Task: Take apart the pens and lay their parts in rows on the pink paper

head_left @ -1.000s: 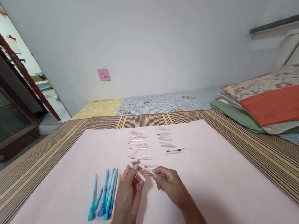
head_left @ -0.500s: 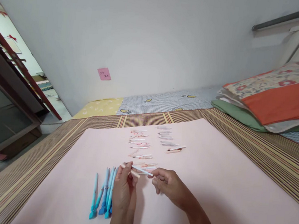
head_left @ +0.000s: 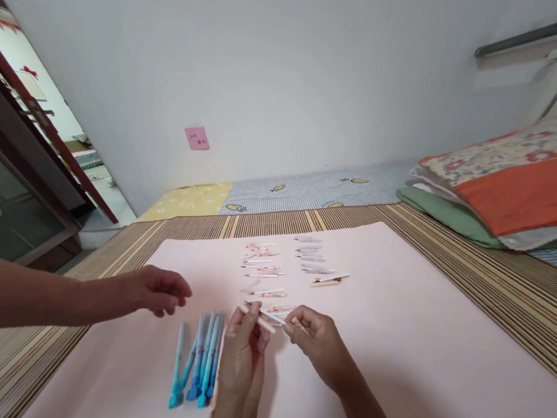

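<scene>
My left hand (head_left: 243,356) is closed around a peach pen barrel (head_left: 266,324), which slants out past the thumb. A thin whitish pen refill (head_left: 273,317) lies across, from the left fingertips to my right hand (head_left: 316,342). The right fingers pinch its far end, and a small peach piece shows between them. Beside my left wrist lies a bunch of blue pens (head_left: 197,361). Beyond both hands, several pen parts (head_left: 262,271) in peach, pink and white form a column. Grey and clear pen parts (head_left: 310,251) lie further right, with a peach barrel (head_left: 326,282) near them.
Another person's hand (head_left: 161,291) reaches in from the left, above the blue pens. Pink sheet (head_left: 417,359) covers much of the striped mat (head_left: 491,287). Folded bedding (head_left: 528,177) is stacked at the right. A pink note (head_left: 197,138) hangs on the wall behind.
Another person's arm has come in from the left. My hands have shifted slightly right and closer together, still holding the barrel and refill. The small peach piece shows more clearly in my right fingers.
</scene>
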`<state>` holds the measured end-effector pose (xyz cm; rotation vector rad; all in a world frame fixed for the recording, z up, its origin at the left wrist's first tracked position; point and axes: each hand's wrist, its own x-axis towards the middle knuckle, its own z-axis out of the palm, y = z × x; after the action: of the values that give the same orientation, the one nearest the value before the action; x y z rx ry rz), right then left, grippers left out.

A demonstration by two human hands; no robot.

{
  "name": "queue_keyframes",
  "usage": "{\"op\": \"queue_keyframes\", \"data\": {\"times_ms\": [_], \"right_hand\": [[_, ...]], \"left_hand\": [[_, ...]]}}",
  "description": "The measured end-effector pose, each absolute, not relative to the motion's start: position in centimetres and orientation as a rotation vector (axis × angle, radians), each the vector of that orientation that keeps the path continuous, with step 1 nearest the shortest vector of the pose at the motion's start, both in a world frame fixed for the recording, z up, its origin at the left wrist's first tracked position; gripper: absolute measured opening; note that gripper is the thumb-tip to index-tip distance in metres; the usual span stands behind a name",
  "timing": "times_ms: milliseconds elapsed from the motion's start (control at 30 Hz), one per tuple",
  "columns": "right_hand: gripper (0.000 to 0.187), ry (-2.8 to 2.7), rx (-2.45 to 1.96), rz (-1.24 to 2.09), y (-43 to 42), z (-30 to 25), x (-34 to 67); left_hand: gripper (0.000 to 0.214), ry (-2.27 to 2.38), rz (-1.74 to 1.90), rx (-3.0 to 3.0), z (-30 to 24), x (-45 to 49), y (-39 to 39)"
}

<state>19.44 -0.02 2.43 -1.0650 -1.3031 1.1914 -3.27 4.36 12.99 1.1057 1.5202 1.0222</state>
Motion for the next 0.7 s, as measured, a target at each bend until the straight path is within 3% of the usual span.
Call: {"op": "queue_keyframes", "data": {"times_ms": [67, 200, 433, 700], "right_hand": [[0.027, -1.290, -1.080, 1.173, 0.1, 2.3, 19.8], [0.027, -1.294, -1.136, 1.132, -0.2, 2.7, 21.4], [0.022, -1.405, -1.221, 1.069, -1.4, 4.6, 24.1], [0.020, -1.420, -1.315, 1.024, -2.0, 5.6, 23.9]], "left_hand": [[0.008, 1.452, 0.810, 1.316, 15.9, -6.2, 6.2], [0.022, 1.279, 0.359, 1.638, 18.8, -7.2, 8.6], [0.033, 1.139, 0.475, 1.548, 17.1, -3.1, 9.6], [0.017, 1.143, 0.412, 1.655, 15.8, -6.4, 8.1]]}}
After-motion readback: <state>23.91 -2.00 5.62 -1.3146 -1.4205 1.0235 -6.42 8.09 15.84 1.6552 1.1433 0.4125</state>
